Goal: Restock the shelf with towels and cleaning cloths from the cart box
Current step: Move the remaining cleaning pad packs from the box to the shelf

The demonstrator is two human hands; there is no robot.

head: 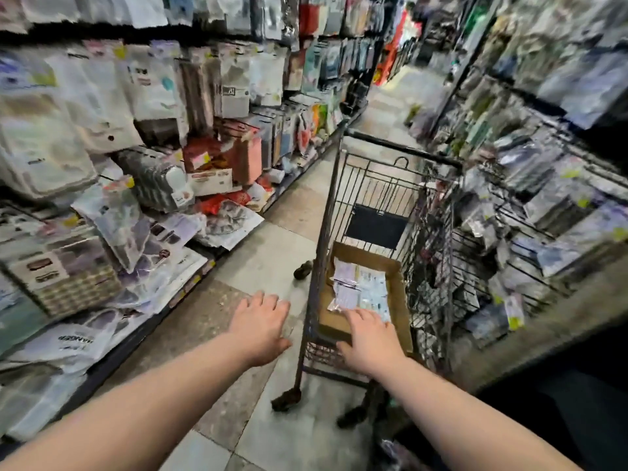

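A long shop shelf fills the left side of the aisle. Its upper rows hang with blurred flat packets, and its lowest level is heaped with loose packs of cloths and towels, some sliding toward the edge. On the right stands a wire rack hung with more bagged goods. Between them runs a tiled floor.

A dark wire shopping cart stands on the floor close against the wire rack, well apart from the shelf. Low in its basket sits an open cardboard box, and a few clear-wrapped packets lie flat on the bottom of the box.

The right hand reaches over the cart's near rim into the box with its fingers spread. Its grip is released, and the fingertips are at the near edge of the packets; whether they touch cannot be told.

The left hand hangs over the floor just beside the cart's left wall. Its fingers are splayed and its grip is released too, holding nothing.
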